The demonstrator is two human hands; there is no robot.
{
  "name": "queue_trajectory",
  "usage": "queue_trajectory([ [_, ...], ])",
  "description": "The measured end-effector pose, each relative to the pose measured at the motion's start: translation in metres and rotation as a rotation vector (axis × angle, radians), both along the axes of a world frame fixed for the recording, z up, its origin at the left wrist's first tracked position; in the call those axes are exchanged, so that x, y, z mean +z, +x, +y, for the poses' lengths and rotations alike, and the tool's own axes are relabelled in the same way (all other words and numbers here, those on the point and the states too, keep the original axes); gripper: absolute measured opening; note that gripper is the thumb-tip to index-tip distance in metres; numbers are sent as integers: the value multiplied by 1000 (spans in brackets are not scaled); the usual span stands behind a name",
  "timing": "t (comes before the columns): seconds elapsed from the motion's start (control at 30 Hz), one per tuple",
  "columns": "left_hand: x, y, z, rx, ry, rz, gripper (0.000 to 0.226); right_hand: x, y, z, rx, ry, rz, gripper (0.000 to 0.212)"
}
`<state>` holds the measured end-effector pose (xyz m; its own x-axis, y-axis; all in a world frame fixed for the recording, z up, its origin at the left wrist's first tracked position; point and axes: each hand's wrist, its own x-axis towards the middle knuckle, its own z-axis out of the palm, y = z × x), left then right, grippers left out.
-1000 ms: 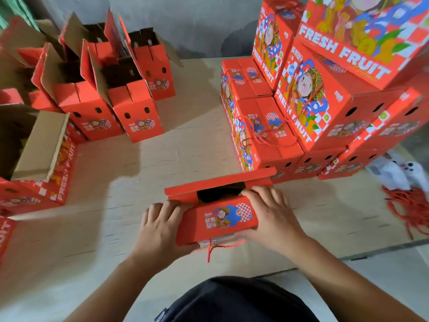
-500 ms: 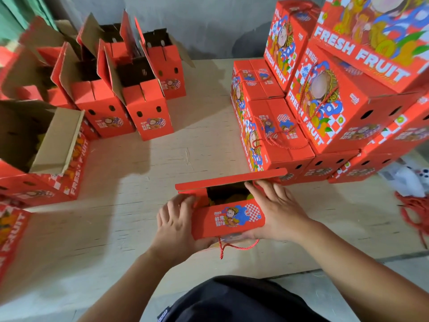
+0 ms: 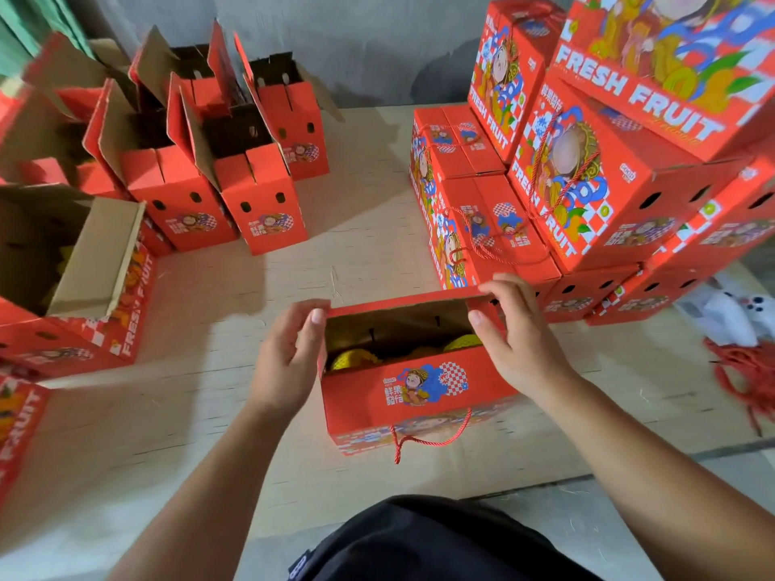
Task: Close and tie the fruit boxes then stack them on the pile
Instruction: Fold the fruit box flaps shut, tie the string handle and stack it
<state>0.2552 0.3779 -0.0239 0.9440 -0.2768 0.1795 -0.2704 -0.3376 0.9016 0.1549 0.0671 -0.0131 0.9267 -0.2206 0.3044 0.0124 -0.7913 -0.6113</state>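
Fruit box (image 3: 413, 383) sits open on the worktop (image 3: 356, 245) before the pile (image 3: 587, 195), left hand (image 3: 289, 358) and right hand (image 3: 518, 333) pinching its far flap (image 3: 402, 301) in their fingers; yellow fruit standing proud could stop that flap seating flat.

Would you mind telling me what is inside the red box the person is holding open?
Inside the box, yellow netted fruit shows through the gap. The near wall and the far flap hide the rest, so no count is possible.

Red fruit box (image 3: 413, 396) with blue-and-checkered cartoon print, yellow fruit (image 3: 354, 359), red cord (image 3: 436, 440), tan table (image 3: 356, 228)
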Motion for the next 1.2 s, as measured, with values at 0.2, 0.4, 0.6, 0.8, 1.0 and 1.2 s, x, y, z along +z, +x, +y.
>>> queue_trajectory([
  [0.2,-7,-1,0,-56,-112,145,28,-3,0,4,-123,-135,-74,36],
  [0.4,-10,-19,-18,-4,-246,241,43,-4,-1,-6,-106,-62,-3,25],
  [0.6,-26,-20,-21,-47,-205,429,80,-6,1,-7,-23,90,179,55],
  [0.8,-39,-15,-25,-17,53,306,96,3,10,-26,53,201,450,68],
  [1.0,-24,-9,-2,-137,103,121,77,-4,6,-30,62,93,408,69],
  [1.2,-8,16,-5,-226,727,-190,78,-12,1,-23,59,-266,253,63],
])
